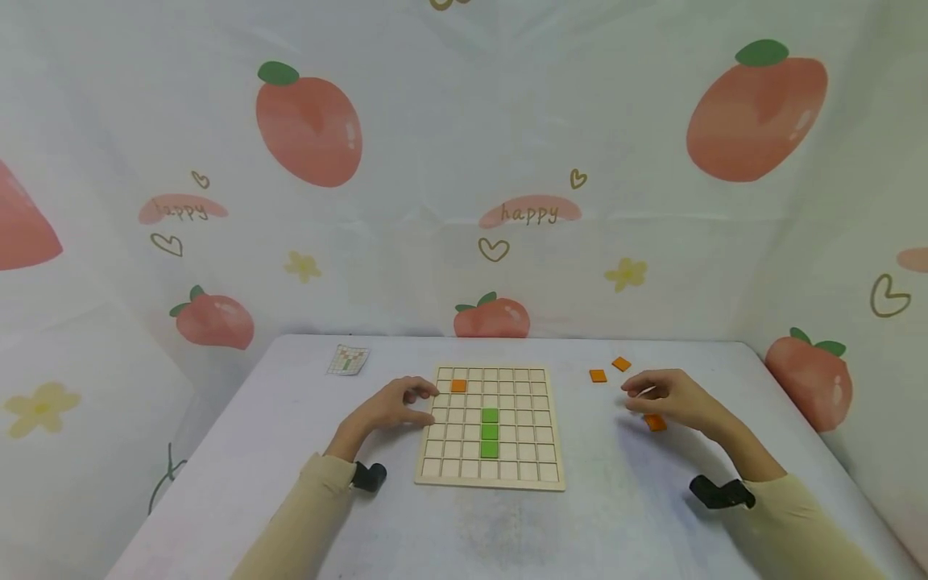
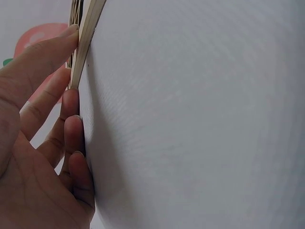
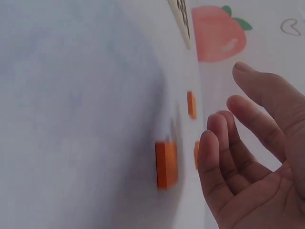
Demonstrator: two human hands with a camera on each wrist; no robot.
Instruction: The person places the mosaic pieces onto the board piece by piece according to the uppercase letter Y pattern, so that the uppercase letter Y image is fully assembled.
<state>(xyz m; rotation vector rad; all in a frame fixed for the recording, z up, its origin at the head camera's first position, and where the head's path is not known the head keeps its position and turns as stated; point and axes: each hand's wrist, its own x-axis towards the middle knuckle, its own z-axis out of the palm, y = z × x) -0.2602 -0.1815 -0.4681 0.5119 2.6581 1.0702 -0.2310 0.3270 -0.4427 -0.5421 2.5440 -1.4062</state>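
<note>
Let your relaxed left hand steady the board, and your loose, empty right hand should pinch the nearest orange tile edgewise.

Card, beyond left hand: print too small to make out.
Near tile, under right hand: partly covered by it in head view; edges blurred in right wrist view.
Farther tile, past right hand: one side behind a fingertip, soft too.
Board, right of left hand: cut by top edge in both wrist views, cells too foreshortened to read.
Fruit print, behind left hand: partly hidden by fingers and board.
Both hands cropped in own wrist views.
Sleeves, nearer than hands: cut by head view's bottom edge; surface likewise.
</note>
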